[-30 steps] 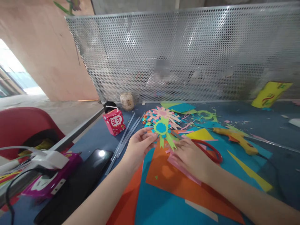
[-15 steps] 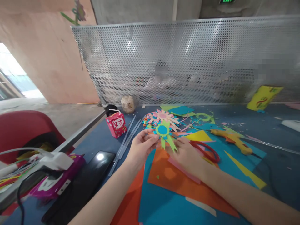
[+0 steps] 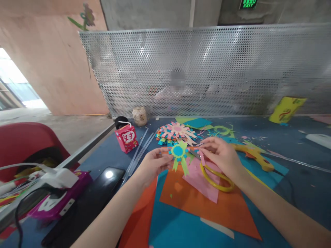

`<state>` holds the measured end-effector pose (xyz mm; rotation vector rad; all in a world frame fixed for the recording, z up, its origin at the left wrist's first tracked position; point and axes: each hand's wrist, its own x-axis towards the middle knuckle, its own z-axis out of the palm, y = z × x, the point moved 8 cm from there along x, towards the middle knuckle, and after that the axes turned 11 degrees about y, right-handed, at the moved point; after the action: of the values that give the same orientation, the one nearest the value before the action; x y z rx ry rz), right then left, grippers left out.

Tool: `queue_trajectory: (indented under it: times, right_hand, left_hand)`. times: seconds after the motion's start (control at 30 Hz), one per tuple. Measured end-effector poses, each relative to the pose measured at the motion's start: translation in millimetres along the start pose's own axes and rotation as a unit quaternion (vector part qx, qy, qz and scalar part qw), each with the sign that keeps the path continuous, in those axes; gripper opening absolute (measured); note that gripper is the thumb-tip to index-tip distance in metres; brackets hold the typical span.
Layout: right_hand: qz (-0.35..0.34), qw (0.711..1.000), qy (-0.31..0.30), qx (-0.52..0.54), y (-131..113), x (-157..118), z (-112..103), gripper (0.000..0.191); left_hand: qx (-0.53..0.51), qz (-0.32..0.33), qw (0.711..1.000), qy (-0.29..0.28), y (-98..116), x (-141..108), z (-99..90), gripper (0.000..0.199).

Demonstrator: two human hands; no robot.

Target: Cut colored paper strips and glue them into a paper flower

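Note:
My left hand (image 3: 155,165) pinches the left edge of a green and blue paper rosette (image 3: 178,151) with two green tails. My right hand (image 3: 219,153), to the right of the rosette, has its thumb and fingers together on a small pink paper strip (image 3: 202,158). Below that hand, scissors with yellow-lined handles (image 3: 217,179) lie over a pink sheet (image 3: 199,179) and an orange sheet (image 3: 181,193). Behind the rosette is a pile of similar paper rosettes (image 3: 176,131).
A pink drink box (image 3: 127,137), clear glue sticks (image 3: 139,153), and a black phone (image 3: 88,203) are on the left. A yellow glue gun (image 3: 256,156) lies right. A perforated metal screen (image 3: 193,69) stands behind, with a person beyond it.
My right hand has lifted off the papers and moved up and right, now with a pink strip. More of the scissors and pink sheet shows. The rosette is slightly lower.

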<state>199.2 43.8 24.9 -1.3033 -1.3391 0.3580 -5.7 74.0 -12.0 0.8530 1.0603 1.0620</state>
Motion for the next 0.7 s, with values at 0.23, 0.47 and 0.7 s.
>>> queue_trajectory:
  times: [0.23,0.47,0.7]
  right_hand:
    - [0.044,0.997,-0.034,0.062,6.0,-13.6,18.3,0.015]
    - [0.022,0.994,-0.063,0.087,-12.7,-30.4,29.2,0.01]
    - [-0.058,0.995,-0.072,0.031,-28.3,-34.1,25.1,0.009]
  left_hand:
    - [0.301,0.028,0.952,-0.05,-20.0,-0.6,1.9,0.03]
    - [0.361,0.227,0.903,-0.051,3.1,-14.4,17.7,0.034]
    - [0.261,0.182,0.937,-0.143,-10.0,-19.1,34.0,0.015]
